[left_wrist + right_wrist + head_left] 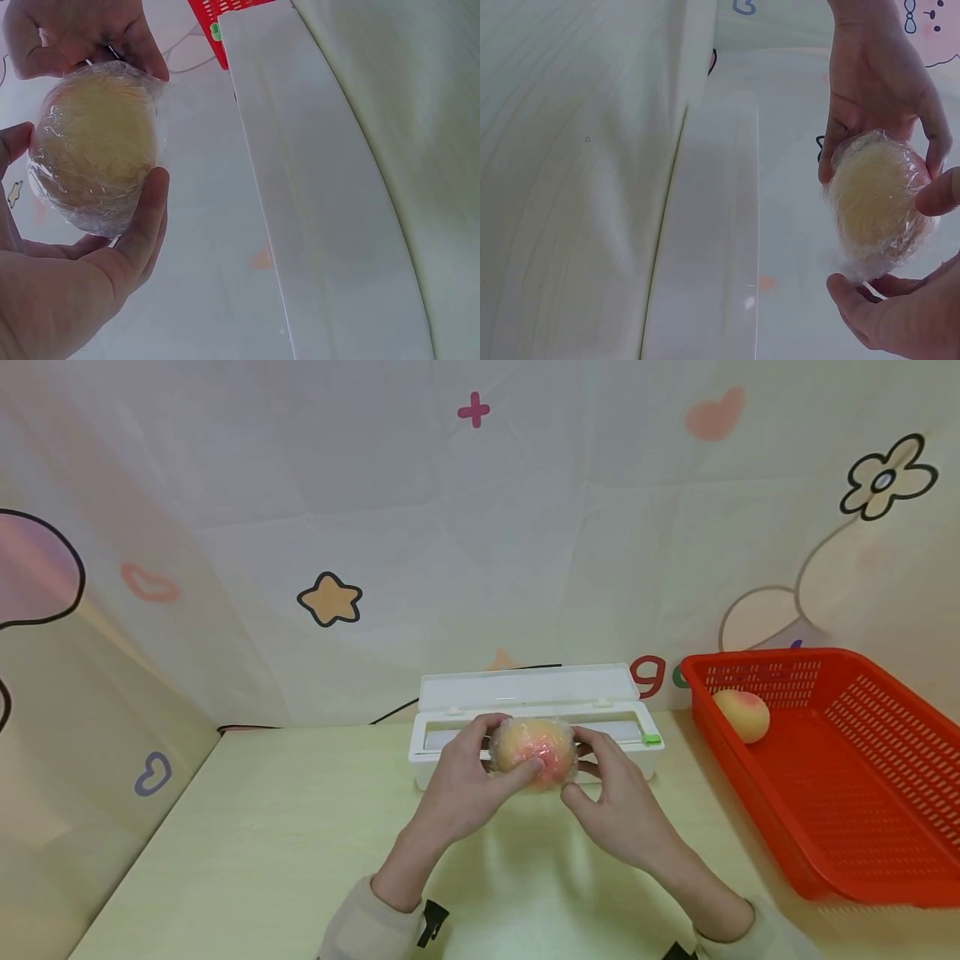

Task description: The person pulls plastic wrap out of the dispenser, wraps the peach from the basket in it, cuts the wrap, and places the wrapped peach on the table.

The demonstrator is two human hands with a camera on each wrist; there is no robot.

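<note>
L hand [467,783] pinched a rounded fruit [534,745] in crinkly, clear film [105,214] btwn thumb & fingers; R hand's [618,810] fingers curved at its other side, nr oblong white box [528,687].

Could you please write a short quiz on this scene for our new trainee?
1. What covers the peach held between the left hand and right hand?
a) foil
b) clear film
c) newspaper
2. True or false: the lid of the white box is open.
3. Where is the other peach?

Key:
1. b
2. True
3. In the red basket, on the person's right.
</note>
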